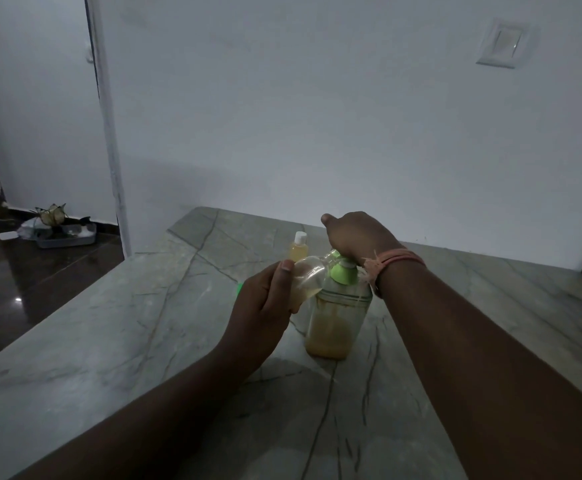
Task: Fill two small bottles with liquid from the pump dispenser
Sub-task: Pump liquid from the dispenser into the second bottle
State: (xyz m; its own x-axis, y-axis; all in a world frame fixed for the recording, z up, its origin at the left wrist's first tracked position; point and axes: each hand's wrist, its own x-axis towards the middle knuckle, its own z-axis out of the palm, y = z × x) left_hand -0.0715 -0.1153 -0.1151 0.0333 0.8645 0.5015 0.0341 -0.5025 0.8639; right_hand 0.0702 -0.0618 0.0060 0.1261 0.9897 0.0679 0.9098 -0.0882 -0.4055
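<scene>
Pressing the green-topped clear pump dispenser at frame centre, the right hand covers its head; the left hand grips a small clear plastic bottle tilted at its spout.

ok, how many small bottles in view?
2. One capped small bottle stands on the table behind the pump dispenser; the other small bottle is tilted in the left hand at the spout.

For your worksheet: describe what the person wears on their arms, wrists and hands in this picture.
Both forearms are bare, with no sleeves in view. The right hand has a thin orange-pink thread band wound round the wrist, with a frayed knot hanging from it. The left hand and its wrist show nothing worn.
</scene>
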